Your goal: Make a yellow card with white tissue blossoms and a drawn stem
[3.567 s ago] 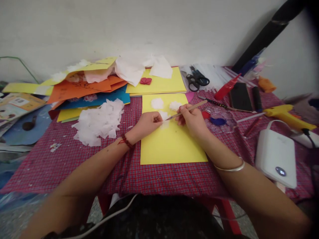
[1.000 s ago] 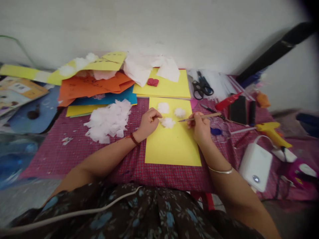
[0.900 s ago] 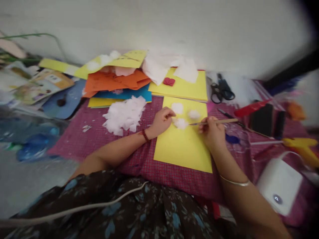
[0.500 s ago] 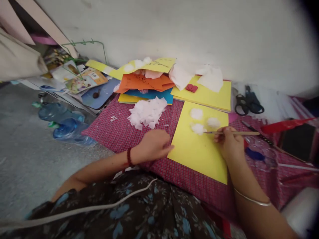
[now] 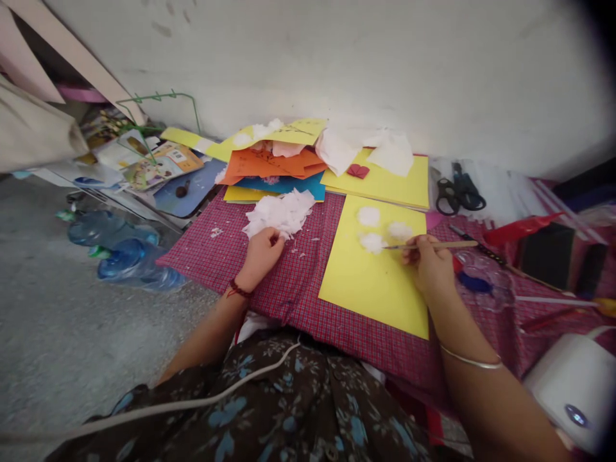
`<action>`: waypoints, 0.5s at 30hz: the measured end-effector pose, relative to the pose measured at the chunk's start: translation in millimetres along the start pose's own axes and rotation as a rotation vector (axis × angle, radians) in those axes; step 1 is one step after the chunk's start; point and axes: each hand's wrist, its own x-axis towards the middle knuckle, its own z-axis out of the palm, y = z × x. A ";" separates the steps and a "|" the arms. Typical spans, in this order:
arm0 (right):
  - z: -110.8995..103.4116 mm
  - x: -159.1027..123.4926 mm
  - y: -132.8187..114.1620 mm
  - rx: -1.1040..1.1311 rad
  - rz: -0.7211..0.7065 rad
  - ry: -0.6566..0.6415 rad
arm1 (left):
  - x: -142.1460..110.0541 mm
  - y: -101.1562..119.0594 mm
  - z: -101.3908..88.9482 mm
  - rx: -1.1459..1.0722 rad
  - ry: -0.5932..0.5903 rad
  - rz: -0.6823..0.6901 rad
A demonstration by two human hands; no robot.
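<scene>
My right hand holds a thin paintbrush by its wooden handle. The brush tip meets the edge of the nearest of three white fluffy tufts on a yellow paper sheet. At the near edge of a heap of torn white paper scraps is my left hand. Its fingers are curled together against the scraps, and what is between the fingertips is hidden. Both the heap and the yellow sheet lie on a red checked cloth.
Behind the heap is a stack of coloured papers. A yellow pad bears white tissue and a red folded paper piece. Black scissors lie at right, near a white device. Plastic bottles are on the floor at left.
My left hand has moved left and away from me, from beside the yellow sheet to the paper scraps. The paintbrush stays at the same tuft. The whole view has shifted slightly.
</scene>
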 end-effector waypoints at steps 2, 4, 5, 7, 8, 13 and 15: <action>0.4 -0.8 -3.8 0.035 0.008 0.013 | -4.2 15.7 -9.6 -0.108 0.002 0.064; 0.0 -1.2 -7.9 0.068 0.035 -0.037 | -4.1 36.9 -14.8 -0.258 -0.068 0.181; -0.6 -0.9 -9.4 0.070 0.048 -0.081 | -1.5 47.8 -14.6 -0.299 -0.132 0.237; -2.7 0.1 -11.0 0.053 0.063 -0.141 | 8.4 68.2 -7.0 -0.358 -0.288 0.301; -3.8 0.3 -11.3 0.035 0.063 -0.158 | 15.0 77.2 0.2 -0.379 -0.366 0.308; -4.0 -3.8 -12.7 -0.088 0.030 -0.218 | 48.0 102.4 50.1 -0.577 -0.514 0.180; -1.6 -5.6 -14.0 -0.105 0.025 -0.248 | 54.8 102.4 66.6 -0.729 -0.561 0.096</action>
